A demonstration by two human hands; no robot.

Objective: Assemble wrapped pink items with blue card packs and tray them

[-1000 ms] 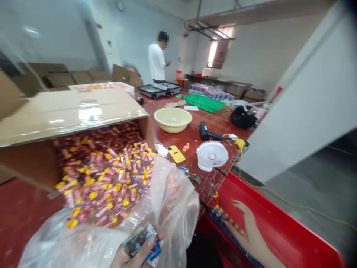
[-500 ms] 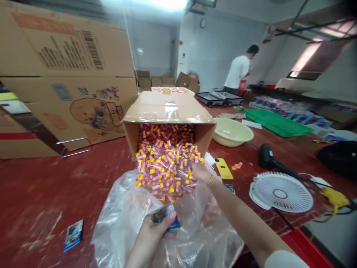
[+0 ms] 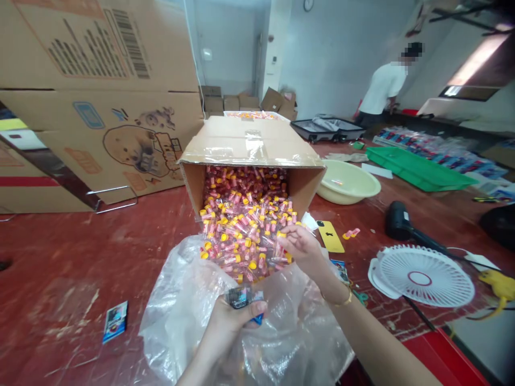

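Red and scuffed, the worktable (image 3: pixel 80 257) fills most of what I see from the head camera, with big printed cartons (image 3: pixel 100 96) standing along its far left side; in the middle lies an open cardboard box (image 3: pixel 249 145) on its side, its mouth turned to me, and many small pink tubes with yellow caps (image 3: pixel 241 230) pour out of it onto a clear plastic bag (image 3: pixel 181 300) spread in front; my left hand (image 3: pixel 233 327) is low in the centre, the fingers curled closed around a small dark and blue packet (image 3: pixel 243 297), which it holds just above the bag; my right hand (image 3: pixel 301 249) reaches to the front edge of the pile, the fingers half bent and pinching one tube by its yellow cap, and a thin gold bracelet (image 3: pixel 338 301) sits on the wrist; to the right of the box I see a pale yellow basin (image 3: pixel 350 185), a yellow phone (image 3: pixel 330 237) lying flat, a white fan (image 3: pixel 422 276) laid face up, a black hair dryer (image 3: pixel 402 225) and a green tray (image 3: pixel 418 169) further back; a small printed card (image 3: pixel 115 320) lies alone on the table at the left; far behind, a person in a white shirt (image 3: pixel 384 88) stands bent over another table beside an open suitcase (image 3: pixel 328 128).
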